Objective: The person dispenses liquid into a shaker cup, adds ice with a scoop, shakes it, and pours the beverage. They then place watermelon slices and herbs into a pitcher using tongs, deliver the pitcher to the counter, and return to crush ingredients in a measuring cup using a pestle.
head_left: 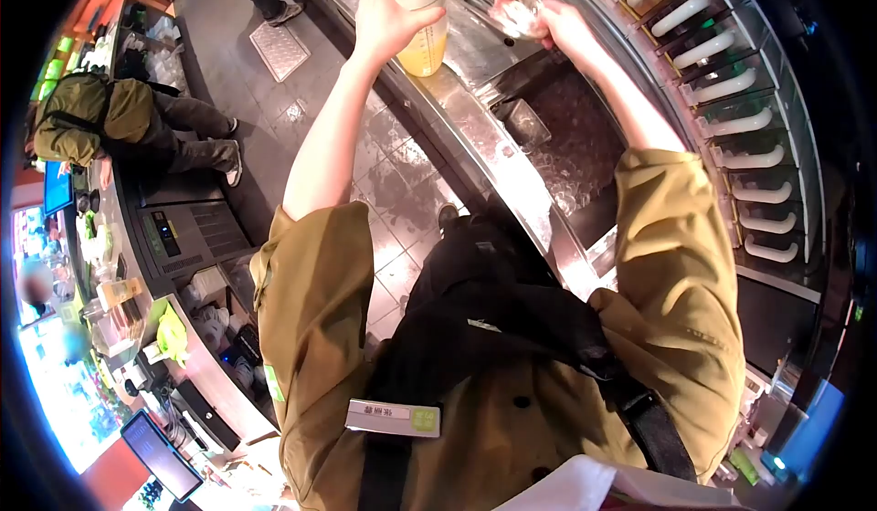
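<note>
Head view: ok so you've got a measuring cup [422, 54] w/ yellow-orange liquid standing on the steel counter [480, 132], near its edge, and your left hand [388, 22] is right up at its top, fingers spread and thumb out across it. Can't tell if that hand is really gripping or just resting there, tbh. Your right hand [562, 27] has its fingers closed on the near end of a shiny clear vessel [516, 13]. Handling-wise, the cup's prob stiff plastic w/ some weight b/c of the liquid, and slick if wet, so imo hold it round the upper wall, thumb opposite fingers, & don't squeeze hard. The clear one looks light & rigid, maybe brittle, def slippery-looking; best hold is round the body, or a handle if it's got one (can't make one out). Cup's upright, mouth up, long axis approx vertical. Clear vessel's axis runs from your right hand up-left toward the cup's top, far end pointing that way; which end's the mouth, idk, too much glare. FYI the recessed bin [594, 86] w/ a small squarish container [528, 123] in it is just on your side of the vessel.
</note>
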The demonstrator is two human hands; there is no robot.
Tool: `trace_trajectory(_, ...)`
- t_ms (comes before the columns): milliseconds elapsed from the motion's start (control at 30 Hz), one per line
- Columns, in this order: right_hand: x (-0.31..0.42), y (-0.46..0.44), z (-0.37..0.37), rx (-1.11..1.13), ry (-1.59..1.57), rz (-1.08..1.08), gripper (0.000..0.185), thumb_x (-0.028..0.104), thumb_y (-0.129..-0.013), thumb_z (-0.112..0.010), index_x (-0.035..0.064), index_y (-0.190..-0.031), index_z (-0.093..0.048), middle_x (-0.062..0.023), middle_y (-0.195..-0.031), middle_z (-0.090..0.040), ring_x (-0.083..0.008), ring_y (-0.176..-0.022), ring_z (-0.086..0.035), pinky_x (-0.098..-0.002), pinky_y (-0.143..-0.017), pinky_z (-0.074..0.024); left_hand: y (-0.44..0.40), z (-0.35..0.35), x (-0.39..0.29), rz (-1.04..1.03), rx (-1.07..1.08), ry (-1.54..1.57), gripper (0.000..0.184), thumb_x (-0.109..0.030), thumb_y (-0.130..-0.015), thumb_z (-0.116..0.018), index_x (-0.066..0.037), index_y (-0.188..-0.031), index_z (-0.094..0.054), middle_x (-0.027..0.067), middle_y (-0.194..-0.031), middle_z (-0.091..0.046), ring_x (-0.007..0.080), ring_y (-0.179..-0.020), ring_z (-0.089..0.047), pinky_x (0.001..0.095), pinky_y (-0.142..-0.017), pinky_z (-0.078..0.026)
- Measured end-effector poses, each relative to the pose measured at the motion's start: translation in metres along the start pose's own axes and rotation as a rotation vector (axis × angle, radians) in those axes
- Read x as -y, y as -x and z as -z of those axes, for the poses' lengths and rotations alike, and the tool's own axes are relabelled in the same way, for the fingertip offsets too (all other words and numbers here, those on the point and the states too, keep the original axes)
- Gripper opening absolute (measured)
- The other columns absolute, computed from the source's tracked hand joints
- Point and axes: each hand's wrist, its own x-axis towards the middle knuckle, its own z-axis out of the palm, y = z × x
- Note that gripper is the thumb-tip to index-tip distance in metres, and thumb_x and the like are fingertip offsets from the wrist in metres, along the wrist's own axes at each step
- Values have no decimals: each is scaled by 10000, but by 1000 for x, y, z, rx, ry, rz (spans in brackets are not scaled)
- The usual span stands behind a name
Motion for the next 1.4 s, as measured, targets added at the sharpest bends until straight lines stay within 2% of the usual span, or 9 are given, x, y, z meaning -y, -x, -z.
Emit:
trace_trajectory(233,-126,90,32,-44,-42,-218,179,146,-828,-414,46,-788,-556,-17,-615,-502,-92,-589,-458,-277,-527,-372,11,26,35,188,-179,187,1041,-260,-532,-816,-65,-1320,-164,187,-1124,-429,287,-1061,-462,382,-918,-382)
trace_trajectory(500,-169,88,-14,215,1282,-353,245,262,-780,-541,46,-870,-611,-193,-877,-625,-340,-823,-615,-426,-673,-486,-46,87,71,252,-239,165,1025,-152,-595,-803,-104,-1325,-86,158,-1153,-412,262,-1093,-441,367,-891,-411)
trace_trajectory(700,-13,-65,-80,-99,505,-251,430,389,-774,-575,33,-1015,-589,-184,-1065,-574,-298,-996,-551,-395,-862,-413,-110,102,154,136,-269,313,1047,2,-588,-768,-160,-1327,-44,125,-1145,-418,230,-1071,-449,368,-935,-393)
trace_trajectory(767,-42,-143,-139,-327,585,301,498,317,-772,-604,-6,-1135,-494,-177,-1113,-549,-272,-969,-566,-366,-824,-446,-140,103,203,48,-249,351,1123,-124,-529,-827,-100,-1337,-47,145,-1144,-420,257,-1071,-455,387,-961,-348)
trace_trajectory(800,-67,-181,-169,-411,550,283,496,260,-772,-607,-8,-1164,-464,-164,-1154,-525,-241,-980,-561,-338,-833,-447,-154,102,218,23,-251,336,1131,-168,-521,-837,-86,-1336,-58,142,-1129,-436,257,-1059,-465,386,-972,-339)
trace_trajectory(867,-95,-224,-207,-121,-530,-188,486,134,-764,-632,-16,-1184,-438,-106,-1138,-534,-160,-991,-538,-275,-878,-418,-180,97,244,55,-207,343,1090,-142,-540,-821,-80,-1330,-72,142,-1153,-424,252,-1077,-452,382,-974,-336)
trace_trajectory(1000,-101,-273,-214,-398,-467,64,396,118,-805,-602,-21,-1149,-467,-80,-1038,-572,-131,-949,-540,-269,-845,-432,-229,95,305,9,-64,355,1100,-197,-470,-846,-19,-1292,-137,143,-1183,-381,241,-1116,-395,360,-963,-339)
trace_trajectory(1167,120,-368,-201,-310,-400,409,430,229,-834,-566,27,-1196,-450,-74,-1150,-518,-164,-1065,-487,-315,-931,-378,-272,97,337,22,76,485,1093,-226,-431,-864,-5,-1271,-200,139,-1186,-400,221,-1112,-417,332,-953,-357)
trace_trajectory(1400,178,-456,-229,106,25,486,475,298,-758,-613,61,-1141,-463,-104,-1102,-526,-208,-1055,-497,-345,-924,-376,-291,89,376,-50,243,439,1368,-214,-431,-868,-116,-1335,155,136,-1381,-135,294,-1270,-231,427,-1046,-255)
